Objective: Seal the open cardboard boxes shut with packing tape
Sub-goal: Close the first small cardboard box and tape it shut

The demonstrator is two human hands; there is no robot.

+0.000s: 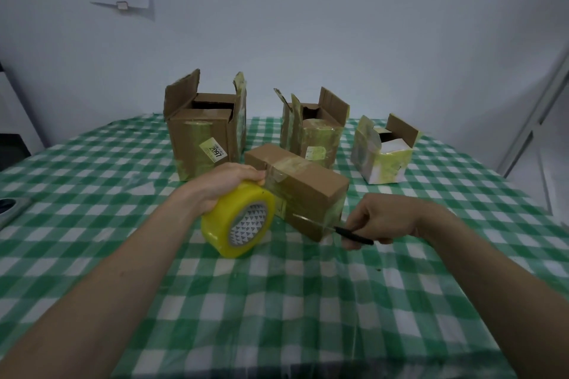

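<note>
Tablecloth (295,301) green-checked, wall (308,24) pale.

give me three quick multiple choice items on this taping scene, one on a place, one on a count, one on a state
1. Where is the tape roll?
A. inside a box
B. in the left hand, by the closed box
C. on the floor

2. How many boxes stand with flaps open?
A. three
B. one
C. five

3. What is the right hand doing?
A. lying flat
B. holding a phone
C. gripping a black-handled blade

Key: B, the left hand holds it beside the closed box. A, three at the back. C, the right hand grips the blade.
</note>
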